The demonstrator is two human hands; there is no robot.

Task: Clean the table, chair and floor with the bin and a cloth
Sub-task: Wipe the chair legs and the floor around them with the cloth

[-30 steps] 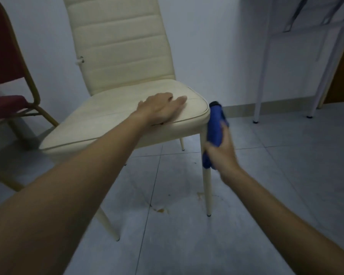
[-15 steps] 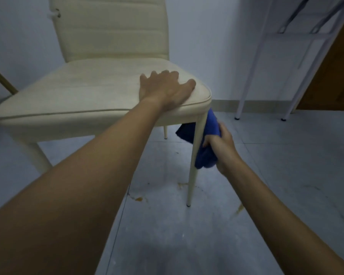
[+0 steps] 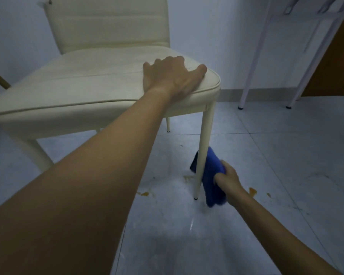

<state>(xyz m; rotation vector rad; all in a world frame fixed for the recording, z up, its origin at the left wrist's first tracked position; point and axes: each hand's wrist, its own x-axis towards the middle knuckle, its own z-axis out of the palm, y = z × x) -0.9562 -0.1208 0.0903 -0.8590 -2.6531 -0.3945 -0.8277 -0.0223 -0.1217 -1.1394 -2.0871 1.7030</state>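
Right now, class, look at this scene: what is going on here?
A person is cleaning a cream chair. The left hand rests flat on the seat corner, while the right hand grips a blue cloth against the lower part of the front leg. Orange-brown stains lie on the floor tiles around that leg, not yet wiped.

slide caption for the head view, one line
Left hand rests on the cream chair seat while the right hand grips a blue cloth around the lower front leg.
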